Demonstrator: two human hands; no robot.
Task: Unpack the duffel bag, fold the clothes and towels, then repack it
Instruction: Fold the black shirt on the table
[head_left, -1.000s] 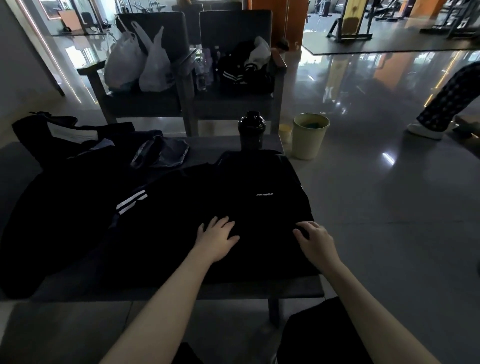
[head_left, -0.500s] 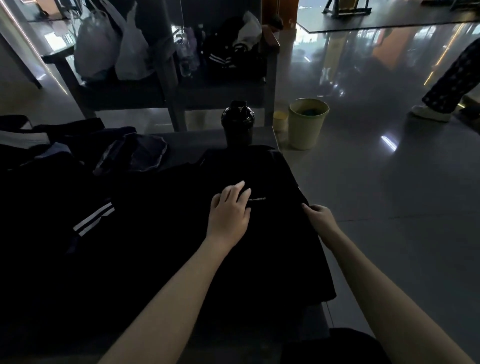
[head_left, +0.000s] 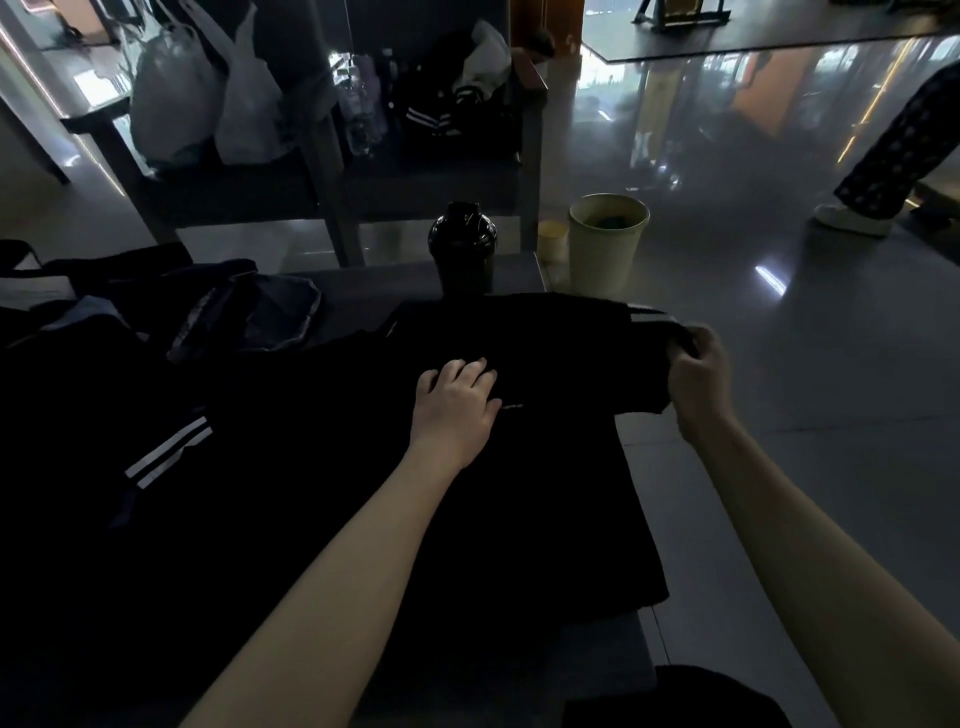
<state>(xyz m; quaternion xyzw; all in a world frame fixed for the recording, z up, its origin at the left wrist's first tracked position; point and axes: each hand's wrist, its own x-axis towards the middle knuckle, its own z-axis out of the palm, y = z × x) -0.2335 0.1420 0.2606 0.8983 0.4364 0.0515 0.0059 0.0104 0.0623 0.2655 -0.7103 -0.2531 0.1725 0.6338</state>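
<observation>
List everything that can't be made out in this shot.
All in the head view:
- Small print on the black shirt, beside the left hand: too small and dim to read.
- Grip of the right hand on the sleeve: fingertips hidden by the cloth.
- The dark pile at left: too dark to separate clothes from bag; cut off by the edge.
- The bin: contents too dim.

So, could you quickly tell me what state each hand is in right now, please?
Left hand: open, fingers flat on the black garment.
Right hand: closed, gripping the garment's striped sleeve.
</observation>
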